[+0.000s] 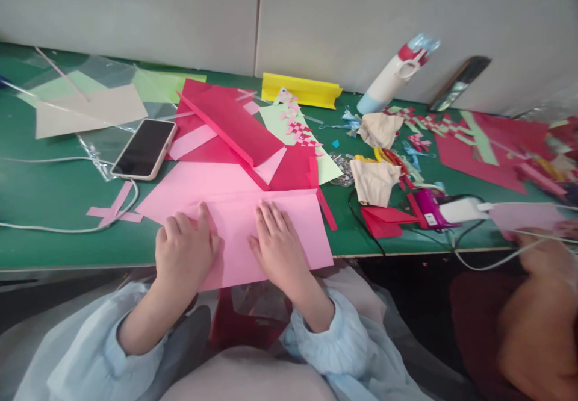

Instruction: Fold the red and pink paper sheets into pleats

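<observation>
A sheet of pink paper [266, 232] lies at the table's front edge, its lower part hanging over toward my lap. A fold or crease runs along its far side. My right hand [277, 238] rests flat on the sheet, fingers stretched out together near that crease. On the sheet's left part, my left hand [186, 247] presses down with the index finger stretched forward and the other fingers bent. Neither hand grips anything. Just beyond lie another pink sheet [203, 178] and a folded red paper [235, 124].
A phone [144, 148] with a white cable lies left. Behind stand a yellow folded paper [300, 91] and a white bottle [392, 76]. Cloth pieces [374, 181], a purple power adapter [433, 208] and cables are on the right. Another person's arm [542, 304] shows at far right.
</observation>
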Tool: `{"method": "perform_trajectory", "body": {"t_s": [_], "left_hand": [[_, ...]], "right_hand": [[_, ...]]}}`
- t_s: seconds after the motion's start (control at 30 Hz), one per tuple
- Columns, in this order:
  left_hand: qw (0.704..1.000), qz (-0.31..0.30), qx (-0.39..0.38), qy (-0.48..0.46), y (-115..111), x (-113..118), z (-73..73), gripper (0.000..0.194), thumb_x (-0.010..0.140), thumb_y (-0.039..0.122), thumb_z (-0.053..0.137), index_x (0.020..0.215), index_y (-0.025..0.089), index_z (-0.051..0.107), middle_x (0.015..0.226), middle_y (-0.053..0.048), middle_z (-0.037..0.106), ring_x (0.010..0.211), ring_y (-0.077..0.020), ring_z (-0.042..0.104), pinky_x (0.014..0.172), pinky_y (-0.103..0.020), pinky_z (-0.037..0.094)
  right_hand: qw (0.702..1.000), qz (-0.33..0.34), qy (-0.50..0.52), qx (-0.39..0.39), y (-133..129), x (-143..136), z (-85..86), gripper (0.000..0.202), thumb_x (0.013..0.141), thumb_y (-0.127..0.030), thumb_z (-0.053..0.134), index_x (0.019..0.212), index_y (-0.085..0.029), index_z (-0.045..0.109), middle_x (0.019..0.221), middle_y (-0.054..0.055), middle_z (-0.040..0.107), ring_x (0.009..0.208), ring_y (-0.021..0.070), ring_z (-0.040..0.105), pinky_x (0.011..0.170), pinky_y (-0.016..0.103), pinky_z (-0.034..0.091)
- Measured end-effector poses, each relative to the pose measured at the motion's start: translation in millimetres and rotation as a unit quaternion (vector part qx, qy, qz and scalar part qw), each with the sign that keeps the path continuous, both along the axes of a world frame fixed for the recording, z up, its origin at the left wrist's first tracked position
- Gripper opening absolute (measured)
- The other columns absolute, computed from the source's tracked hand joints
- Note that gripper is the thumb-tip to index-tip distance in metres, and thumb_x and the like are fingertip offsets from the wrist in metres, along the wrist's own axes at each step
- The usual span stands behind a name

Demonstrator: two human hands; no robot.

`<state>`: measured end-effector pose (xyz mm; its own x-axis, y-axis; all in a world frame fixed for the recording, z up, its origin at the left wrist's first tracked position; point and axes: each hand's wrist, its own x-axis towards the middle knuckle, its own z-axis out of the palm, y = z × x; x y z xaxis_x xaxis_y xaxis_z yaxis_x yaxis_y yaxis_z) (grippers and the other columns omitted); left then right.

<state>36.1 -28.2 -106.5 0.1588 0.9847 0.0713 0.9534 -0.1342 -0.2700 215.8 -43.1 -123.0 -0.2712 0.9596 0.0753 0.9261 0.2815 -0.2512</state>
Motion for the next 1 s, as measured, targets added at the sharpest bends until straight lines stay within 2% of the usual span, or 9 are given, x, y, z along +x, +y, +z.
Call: {"method": "perform_trajectory", "body": {"t_s": [0.23,0.53,0.87,1.0], "left_hand": [[1.0,-0.001,0.007,0.004,0.6,-0.4,-1.5,0.059,0.093,0.035,0.03,0.143,0.009,0.047,0.088,-0.021,0.058,0.082,-0.0326,0.054,0.067,-0.038,0.037],[1.0,-0.001,0.004,-0.021,0.2,-2.4,-4.7,0.059,0.093,0.035,0.029,0.144,0.008,0.046,0.088,-0.022,0.057,0.084,-0.0339,0.054,0.068,-0.039,0.038],[1.0,-0.001,0.003,0.013,-2.1,0.1,-2.9,0.058,0.094,0.034,0.03,0.144,0.009,0.045,0.091,-0.022,0.058,0.082,-0.0317,0.054,0.066,-0.037,0.041],[1.0,0.0,0.0,0.015,-3.3,3.1,-1.8,0.056,0.093,0.034,0.035,0.146,0.017,0.045,0.094,-0.021,0.059,0.082,-0.0293,0.054,0.067,-0.036,0.043]], "right_hand": [[0.999,-0.032,0.003,0.015,2.8,6.8,-2.7,0.057,0.1,-0.035,0.037,0.147,-0.004,0.038,0.155,0.016,0.038,0.145,0.0273,0.032,0.119,0.047,0.028],[0.992,-0.12,-0.029,0.005,5.4,26.2,-2.5,0.06,0.099,-0.035,0.04,0.145,0.002,0.039,0.154,0.021,0.036,0.143,0.033,0.034,0.115,0.048,0.032],[0.982,-0.185,-0.028,0.023,7.3,45.0,-9.4,0.062,0.1,-0.039,0.034,0.143,0.005,0.04,0.152,0.028,0.036,0.141,0.0356,0.038,0.112,0.052,0.034],[0.98,-0.193,-0.031,0.04,7.9,45.3,-13.8,0.062,0.1,-0.04,0.031,0.142,0.004,0.041,0.151,0.028,0.038,0.139,0.0359,0.04,0.111,0.051,0.035]]}}
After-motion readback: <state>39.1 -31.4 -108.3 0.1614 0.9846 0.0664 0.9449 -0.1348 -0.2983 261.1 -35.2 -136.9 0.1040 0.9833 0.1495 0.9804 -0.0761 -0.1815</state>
